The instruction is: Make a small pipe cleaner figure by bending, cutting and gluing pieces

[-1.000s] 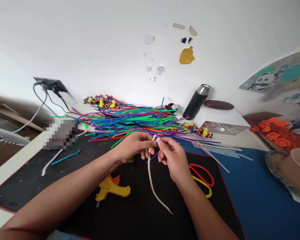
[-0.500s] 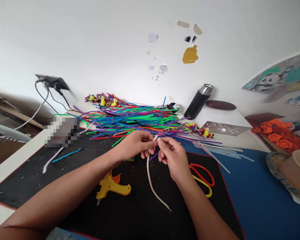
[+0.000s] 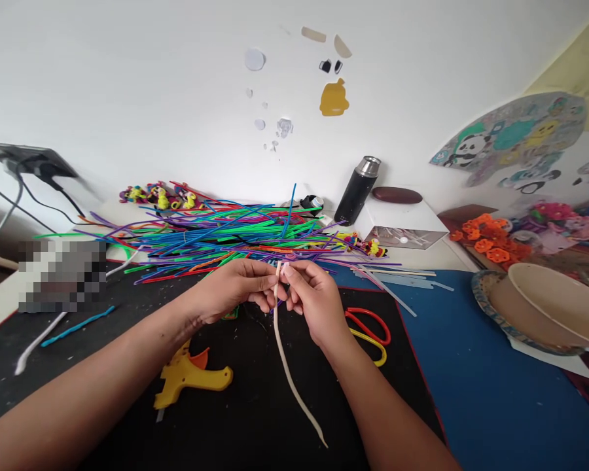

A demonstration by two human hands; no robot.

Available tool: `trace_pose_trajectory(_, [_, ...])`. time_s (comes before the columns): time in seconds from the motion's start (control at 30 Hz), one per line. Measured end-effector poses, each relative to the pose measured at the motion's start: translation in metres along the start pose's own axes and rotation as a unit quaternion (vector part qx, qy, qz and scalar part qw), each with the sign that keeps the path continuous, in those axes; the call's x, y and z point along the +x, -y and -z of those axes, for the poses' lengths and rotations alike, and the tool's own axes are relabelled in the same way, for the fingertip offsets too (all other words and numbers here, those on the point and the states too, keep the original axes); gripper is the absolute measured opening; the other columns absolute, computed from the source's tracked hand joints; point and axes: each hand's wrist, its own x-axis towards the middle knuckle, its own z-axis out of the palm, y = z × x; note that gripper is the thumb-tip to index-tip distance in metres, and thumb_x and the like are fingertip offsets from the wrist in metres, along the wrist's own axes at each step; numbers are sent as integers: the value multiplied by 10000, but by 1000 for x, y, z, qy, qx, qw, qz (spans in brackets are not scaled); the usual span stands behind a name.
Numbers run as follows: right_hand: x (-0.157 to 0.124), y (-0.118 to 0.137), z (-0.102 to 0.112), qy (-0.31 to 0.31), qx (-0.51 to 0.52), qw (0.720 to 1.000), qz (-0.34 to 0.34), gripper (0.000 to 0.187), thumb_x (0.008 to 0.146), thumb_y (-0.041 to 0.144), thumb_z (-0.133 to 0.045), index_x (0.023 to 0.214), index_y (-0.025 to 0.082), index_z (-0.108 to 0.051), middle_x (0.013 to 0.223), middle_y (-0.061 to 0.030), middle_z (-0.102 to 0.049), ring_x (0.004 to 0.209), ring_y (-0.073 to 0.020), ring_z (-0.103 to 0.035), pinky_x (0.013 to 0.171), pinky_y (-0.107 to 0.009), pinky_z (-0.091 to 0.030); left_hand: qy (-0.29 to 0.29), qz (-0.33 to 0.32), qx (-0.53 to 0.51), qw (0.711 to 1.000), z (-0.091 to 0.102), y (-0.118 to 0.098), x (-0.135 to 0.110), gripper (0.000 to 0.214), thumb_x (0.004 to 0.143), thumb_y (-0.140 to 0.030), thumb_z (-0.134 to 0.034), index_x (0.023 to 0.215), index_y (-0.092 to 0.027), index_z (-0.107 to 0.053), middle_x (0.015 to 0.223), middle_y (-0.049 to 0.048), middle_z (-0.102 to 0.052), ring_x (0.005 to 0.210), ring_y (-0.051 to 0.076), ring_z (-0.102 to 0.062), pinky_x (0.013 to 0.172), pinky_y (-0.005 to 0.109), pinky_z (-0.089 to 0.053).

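A cream pipe cleaner (image 3: 285, 366) hangs in a gentle curve over the black mat, its short upper end sticking up above my fingers. My left hand (image 3: 245, 288) is closed, pinching that pipe cleaner close to its top between thumb and fingers. Right beside it my right hand (image 3: 309, 294) is closed too, its thumb and fingertips pressed together against the upper end; what lies between them is hidden. A yellow glue gun (image 3: 191, 378) with an orange trigger rests below my left wrist. Scissors with red and yellow handles (image 3: 373, 330) lie partly behind my right forearm.
Behind my hands spreads a heap of coloured pipe cleaners (image 3: 216, 232). Small figures (image 3: 160, 196) stand at its left. A black flask (image 3: 357, 190) and a white box (image 3: 412, 226) stand by the wall. At right is a large bowl (image 3: 550, 314); a blue twisted piece (image 3: 78, 326) lies left.
The view has turned to the right, so the table's things appear further left. Both hands stay together at the pipe cleaner's upper end, which now stands more upright.
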Motion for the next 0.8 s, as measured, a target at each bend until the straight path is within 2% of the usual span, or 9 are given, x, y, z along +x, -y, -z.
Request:
trace_pose_trajectory(0.2, [1, 0, 0, 10, 4, 1000, 0, 357, 813, 521, -809, 905, 194, -700, 526, 61, -562, 424, -100, -502, 395, -207, -293, -10, -1, -1, 1000, 0, 0, 1, 365, 824, -494, -844, 811, -131, -804, 806, 94, -764, 649, 140, -663, 625, 228, -567])
trace_pose_trajectory(0.57, [0, 1, 1, 15, -15, 1000, -8, 385, 800, 554, -814, 900, 200, -702, 549, 57, -567, 444, -102, -493, 399, -214, -301, -30, -10, 75, 997, -4, -6, -2, 415, 827, -559, -805, 737, -156, -759, 672, 50, -714, 555, 136, -617, 553, 237, -525])
trace_pose_trajectory(0.8, [0, 3, 1, 18, -15, 1000, -20, 384, 795, 542, -821, 904, 193, -701, 564, 56, -580, 444, -99, -503, 396, -208, -293, -34, -2, 95, 995, -6, -9, -4, 437, 807, -589, -802, 745, -158, -765, 689, 58, -721, 564, 147, -630, 555, 241, -521])
